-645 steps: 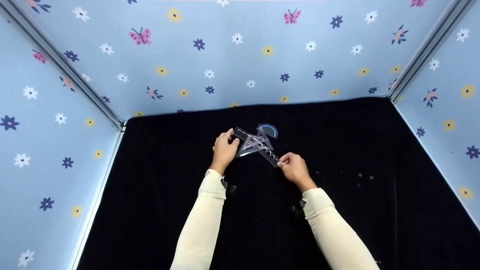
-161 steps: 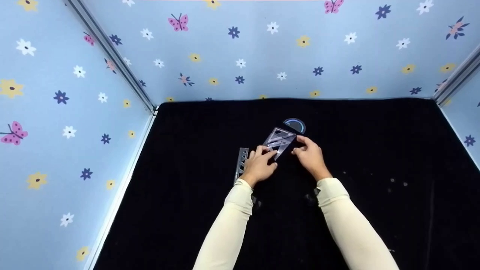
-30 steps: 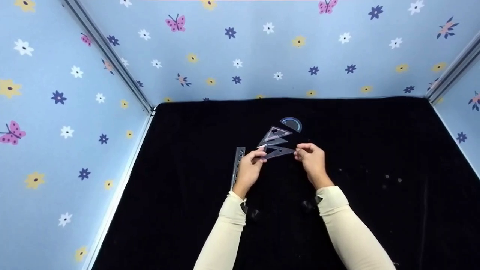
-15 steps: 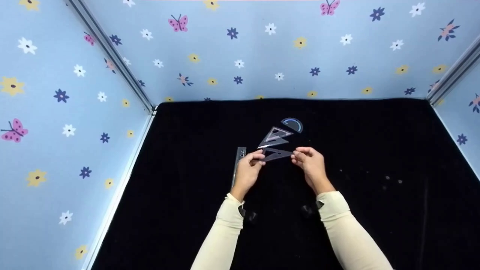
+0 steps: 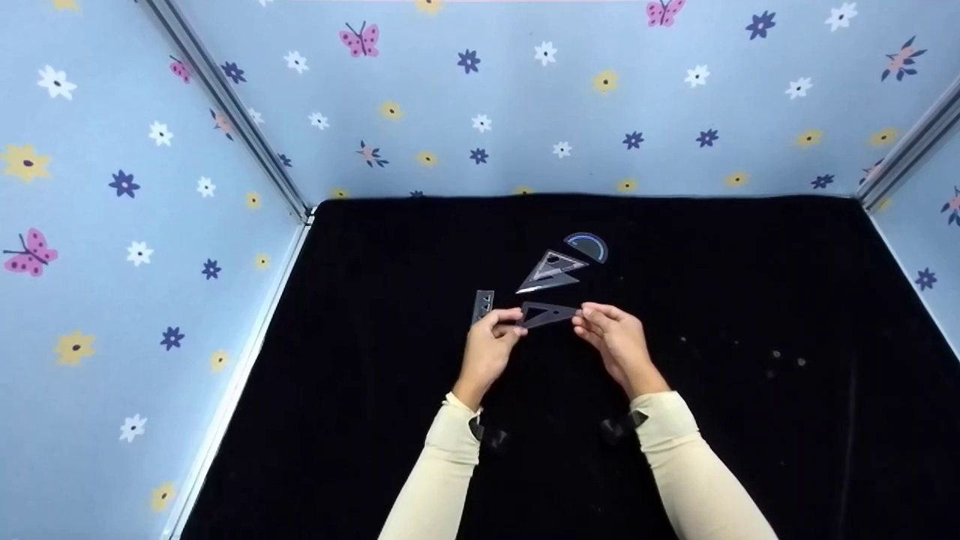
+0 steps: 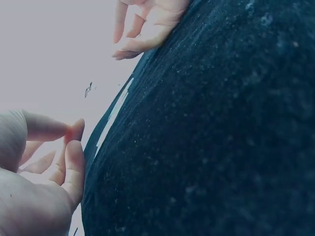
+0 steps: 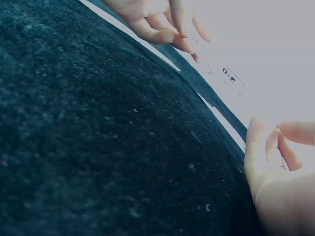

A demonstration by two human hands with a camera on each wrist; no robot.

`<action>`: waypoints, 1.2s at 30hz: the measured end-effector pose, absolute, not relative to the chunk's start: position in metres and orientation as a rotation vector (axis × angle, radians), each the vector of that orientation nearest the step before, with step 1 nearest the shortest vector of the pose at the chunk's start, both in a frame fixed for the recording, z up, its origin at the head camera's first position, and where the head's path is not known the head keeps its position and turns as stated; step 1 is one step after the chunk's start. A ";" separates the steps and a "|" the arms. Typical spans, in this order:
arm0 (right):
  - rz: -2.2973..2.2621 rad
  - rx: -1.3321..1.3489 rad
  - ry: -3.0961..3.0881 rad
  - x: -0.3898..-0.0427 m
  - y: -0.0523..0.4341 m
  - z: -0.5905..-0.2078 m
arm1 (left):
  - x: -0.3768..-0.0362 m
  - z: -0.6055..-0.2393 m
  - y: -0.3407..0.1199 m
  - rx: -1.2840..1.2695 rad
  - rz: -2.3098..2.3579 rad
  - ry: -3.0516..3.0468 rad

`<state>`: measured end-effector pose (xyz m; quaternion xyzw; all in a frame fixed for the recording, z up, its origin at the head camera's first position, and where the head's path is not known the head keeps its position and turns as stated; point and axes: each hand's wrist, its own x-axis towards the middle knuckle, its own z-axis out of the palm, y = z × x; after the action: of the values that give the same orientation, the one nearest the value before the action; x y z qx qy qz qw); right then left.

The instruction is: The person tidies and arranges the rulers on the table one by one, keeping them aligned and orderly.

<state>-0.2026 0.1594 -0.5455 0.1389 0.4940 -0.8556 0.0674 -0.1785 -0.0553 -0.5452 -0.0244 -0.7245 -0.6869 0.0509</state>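
Observation:
Between my hands, in the head view, is a clear set square [image 5: 549, 315] with a triangular cut-out. My left hand [image 5: 489, 349] pinches its left end between thumb and fingers. The right hand [image 5: 616, 341] pinches the pointed right end. Just beyond it on the black cloth lies another clear set square [image 5: 551, 274], with a pinkish edge. Past that is a clear protractor [image 5: 586, 247] with a blue arc. A clear ruler [image 5: 484, 301] with triangular cut-outs lies by my left hand, which hides its lower part. Both wrist views show the fingertips pinching, with the set square washed out by glare.
A black cloth [image 5: 360, 375] covers the work surface. Blue walls [image 5: 517, 97] with flowers and butterflies stand at the back and sides, joined by metal corner posts [image 5: 232, 112]. Small pale specks [image 5: 801, 361] dot the cloth at the right.
Several seconds ago the set squares lay overlapped; one is now held apart from the other. Over the last second both hands have drawn it slightly toward me and left.

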 end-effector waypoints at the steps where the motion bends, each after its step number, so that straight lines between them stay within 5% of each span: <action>1: -2.578 0.418 1.490 -0.202 0.159 -0.546 | -0.176 -0.541 -0.056 -0.066 -2.106 -2.208; 18: -2.523 0.368 1.547 -0.184 0.160 -0.546 | -0.161 -0.547 -0.067 0.011 -2.248 -2.137; 36: -2.405 0.274 1.696 -0.166 0.162 -0.547 | -0.154 -0.555 -0.078 -0.037 -1.798 -2.340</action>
<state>-0.1658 0.1623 -0.5467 0.0924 0.5713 -0.8102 0.0926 -0.1539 -0.0779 -0.5545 -0.0124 -0.7893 -0.6064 0.0950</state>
